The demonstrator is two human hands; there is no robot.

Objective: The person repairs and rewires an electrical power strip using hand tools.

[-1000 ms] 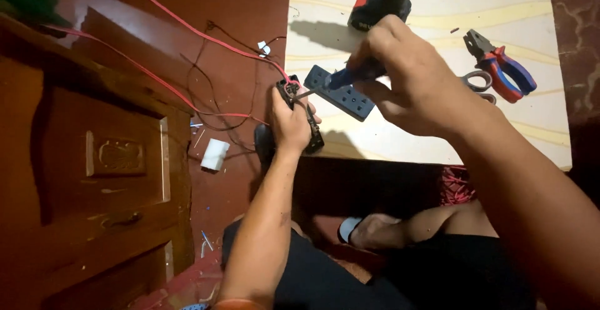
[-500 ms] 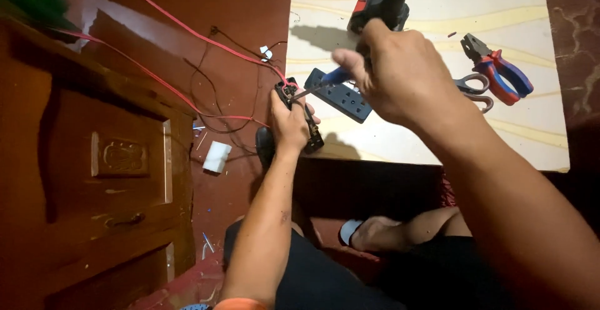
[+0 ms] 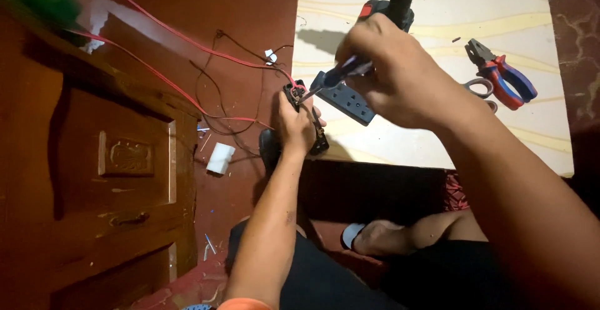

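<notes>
Black socket housing (image 3: 304, 117): a long, narrow plastic body, open side up, held roughly lengthwise away from the viewer just off the near left corner of the pale table. Red wires (image 3: 187, 38) enter its far end, where small red parts show inside.

Screwdriver (image 3: 334, 77): dark blue handle, thin metal shaft. It slants down to the left, tip resting in the housing's far end.

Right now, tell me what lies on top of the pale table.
On the pale table lie a dark socket strip, red-and-blue pliers, scissors and a black-and-red power tool. The right hand, holding a screwdriver, covers part of the strip.
</notes>
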